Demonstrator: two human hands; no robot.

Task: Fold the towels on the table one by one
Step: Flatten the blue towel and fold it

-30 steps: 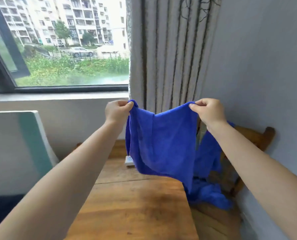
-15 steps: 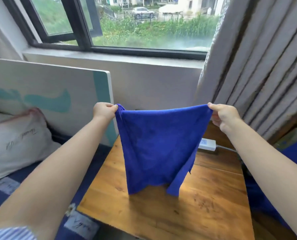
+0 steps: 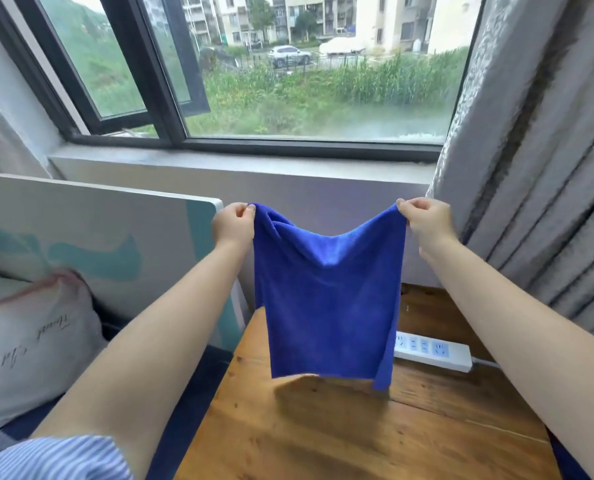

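Observation:
A blue towel [image 3: 330,299] hangs in the air above the wooden table [image 3: 323,438], its top edge sagging in the middle. My left hand [image 3: 231,225] pinches its top left corner and my right hand [image 3: 425,221] pinches its top right corner. The towel's lower edge hangs just above the tabletop, with its shadow under it. Both arms are stretched forward toward the window.
A white power strip [image 3: 434,351] lies on the table behind the towel, to the right. A white and teal headboard [image 3: 98,237] and a pillow [image 3: 29,344] are on the left. Grey curtains [image 3: 538,168] hang on the right, the window sill [image 3: 240,164] ahead.
The view swung left from the chair with more blue cloth to the table and window. The towel came off the table surface and now hangs higher, with my hands closer together.

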